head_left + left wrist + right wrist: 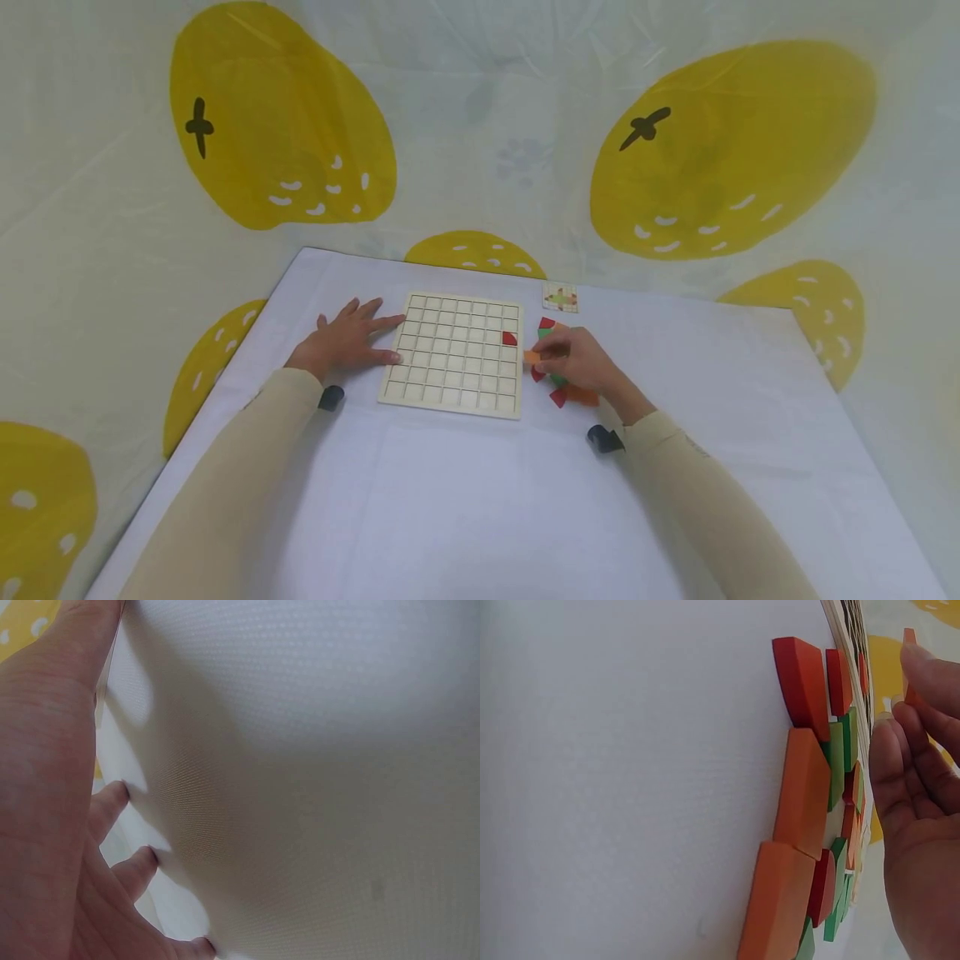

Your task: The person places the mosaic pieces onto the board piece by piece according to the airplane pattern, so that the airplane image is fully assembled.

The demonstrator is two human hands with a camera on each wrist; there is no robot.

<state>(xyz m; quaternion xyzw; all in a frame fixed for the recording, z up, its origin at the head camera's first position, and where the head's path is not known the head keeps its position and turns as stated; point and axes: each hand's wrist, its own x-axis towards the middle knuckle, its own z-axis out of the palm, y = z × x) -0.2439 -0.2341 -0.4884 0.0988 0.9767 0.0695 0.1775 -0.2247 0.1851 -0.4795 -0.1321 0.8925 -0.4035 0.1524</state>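
A square wooden grid board lies on the white table, with one red quarter-round block in a cell near its right edge. My left hand is spread flat at the board's left side, its thumb and a finger touching the edge. Between thumb and fingers my right hand pinches an orange block, just off the board's right edge. In the right wrist view the held orange block is raised above the pile. Red, green and orange blocks lie beneath that hand, which partly hides them in the head view.
A small pattern card lies behind the blocks, right of the board. Dark wrist-camera mounts hang beside both wrists. Behind the table stands a pale curtain printed with yellow fruit.
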